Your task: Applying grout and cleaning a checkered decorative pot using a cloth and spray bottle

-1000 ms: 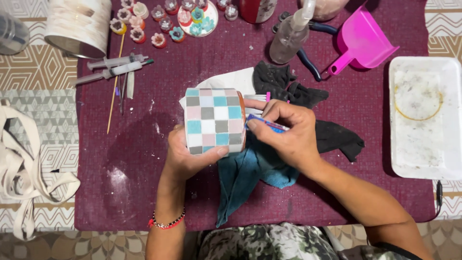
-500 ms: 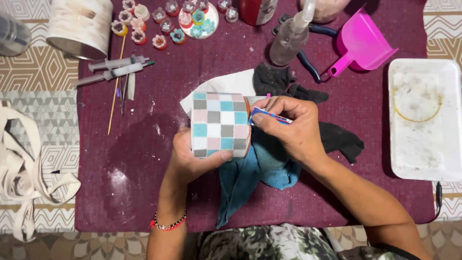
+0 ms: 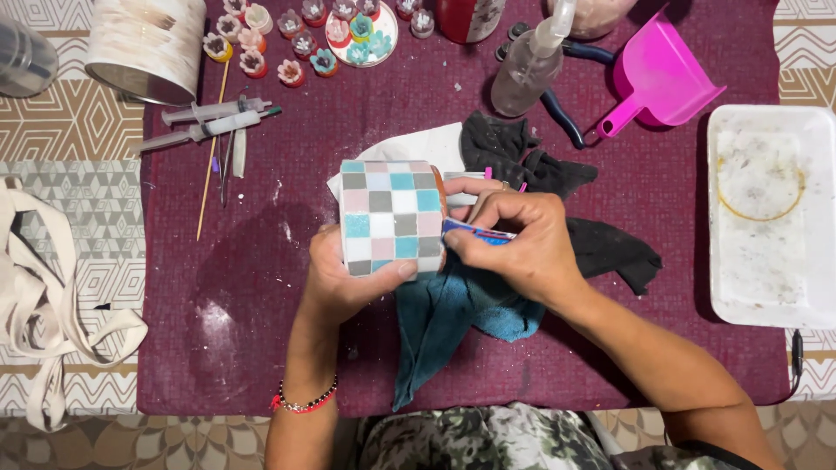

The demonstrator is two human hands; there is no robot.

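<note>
One mosaic pot (image 3: 389,218), held on its side above the middle of the tabletop (image 3: 261,296), over a teal cloth (image 3: 453,318). Covered in small square tiles in a checker pattern: teal, pink, grey and white, with pale grout lines between; a strip of terracotta rim showing at the right end. Gripped from below by the left hand (image 3: 344,278), fingers clamped on the pot, thumb pressed on the lower tiles. At the rim, the right hand (image 3: 514,248), fingers pinched together on a thin blue tool (image 3: 475,232) (tip hidden, so kind unclear).

Two cloths just beside: the teal one, soft and crumpled, and a black one (image 3: 557,187), dusty and rumpled. One white sheet (image 3: 418,148) under the pot. Maroon cover on the tabletop, rough, smeared with white powder.

Further out: two syringes (image 3: 209,122), one thin wooden stick (image 3: 212,148), one whitewashed metal can (image 3: 148,43) on its side. About a dozen small flower-shaped cups (image 3: 292,72), some on a round plate. One clear spray bottle (image 3: 531,65), one pink plastic dustpan (image 3: 657,74), one white tray (image 3: 766,213), grubby, with a yellow ring inside. One beaded bracelet (image 3: 305,402) on the left wrist.
</note>
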